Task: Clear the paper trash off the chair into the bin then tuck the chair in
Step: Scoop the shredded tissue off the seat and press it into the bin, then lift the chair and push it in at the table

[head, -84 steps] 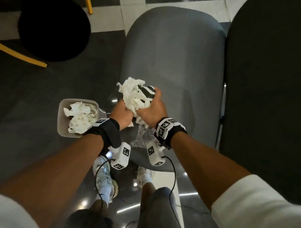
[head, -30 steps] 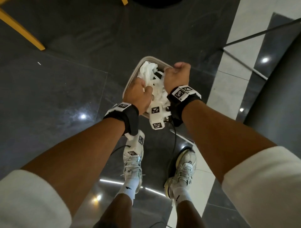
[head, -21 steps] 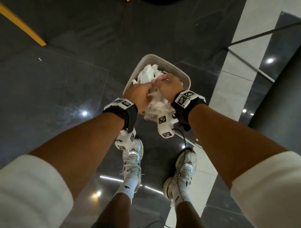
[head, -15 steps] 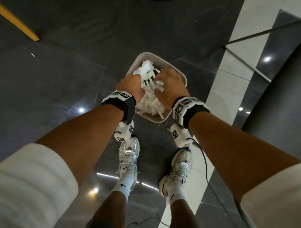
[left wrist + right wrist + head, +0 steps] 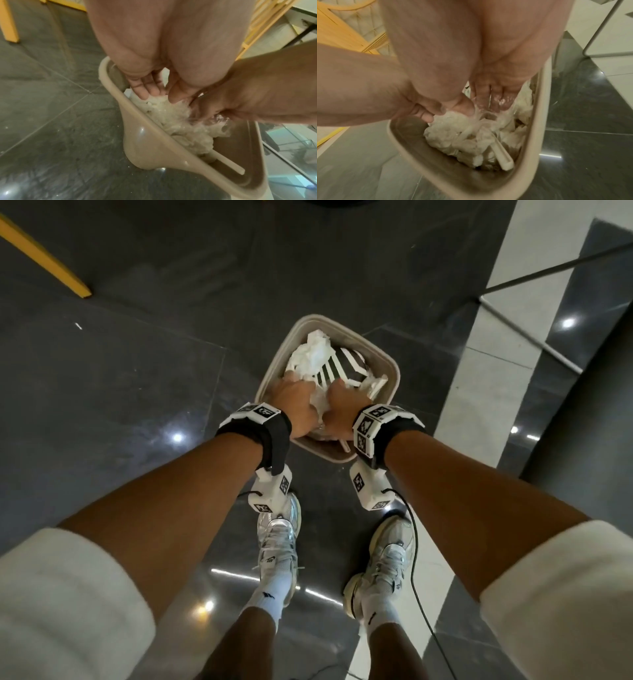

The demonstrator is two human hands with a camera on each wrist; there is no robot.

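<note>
The beige bin (image 5: 388, 361) stands on the dark floor in front of my feet, full of crumpled white paper (image 5: 313, 354) and a black-and-white striped wrapper (image 5: 342, 364). Both hands reach into it side by side. My left hand (image 5: 154, 93) presses straight fingers onto the paper (image 5: 180, 121) near the bin rim (image 5: 137, 121). My right hand (image 5: 488, 105) pushes flat fingers onto clear plastic (image 5: 484, 121) that lies over the paper (image 5: 453, 135). Neither hand grips anything. A dark grey chair edge (image 5: 596, 412) shows at the far right.
A white plastic stick (image 5: 501, 152) lies among the trash. A thin metal chair leg (image 5: 548, 268) crosses the pale floor strip at the upper right. A yellow wooden leg (image 5: 44, 261) is at the upper left. My shoes (image 5: 277, 535) stand just behind the bin.
The bundle of paper and wrapper went from the chair to the bin. Both hands have let go of it and sunk lower, now pressing the trash down with flat fingers.
</note>
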